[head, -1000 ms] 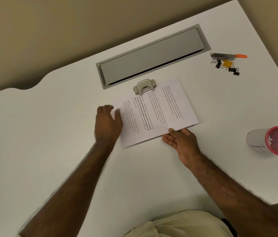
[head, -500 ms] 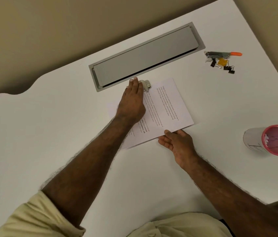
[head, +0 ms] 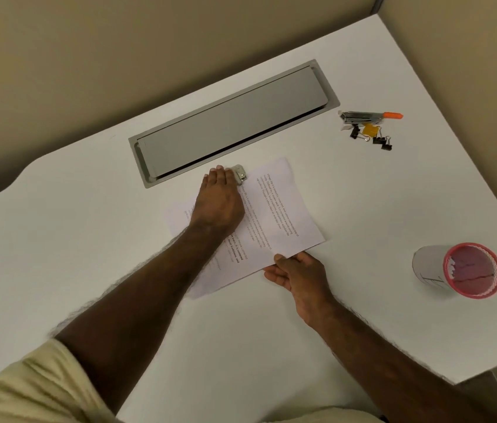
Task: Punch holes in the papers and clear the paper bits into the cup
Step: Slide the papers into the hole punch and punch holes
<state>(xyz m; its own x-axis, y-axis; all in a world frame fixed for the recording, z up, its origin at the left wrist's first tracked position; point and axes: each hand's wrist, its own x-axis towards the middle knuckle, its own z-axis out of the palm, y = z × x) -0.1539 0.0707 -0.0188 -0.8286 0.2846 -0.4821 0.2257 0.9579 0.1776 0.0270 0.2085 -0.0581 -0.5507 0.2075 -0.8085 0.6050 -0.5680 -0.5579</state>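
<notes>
Printed white papers (head: 274, 215) lie at an angle on the white desk (head: 58, 254). A small metal hole punch (head: 240, 174) sits over their far edge. My left hand (head: 218, 199) lies flat, palm down, on top of the punch and covers most of it. My right hand (head: 296, 271) holds the near edge of the papers between thumb and fingers. A white paper cup with a pink rim (head: 461, 271) lies tilted at the right of the desk, its mouth facing me.
A long grey cable-tray lid (head: 232, 117) is set into the desk behind the punch. A stapler with an orange tip (head: 369, 116) and several binder clips (head: 372, 135) lie at the far right. The desk's right edge runs close to the cup.
My left hand left the papers' left edge and came down flat on the punch. My right hand has kept its hold on the near edge.
</notes>
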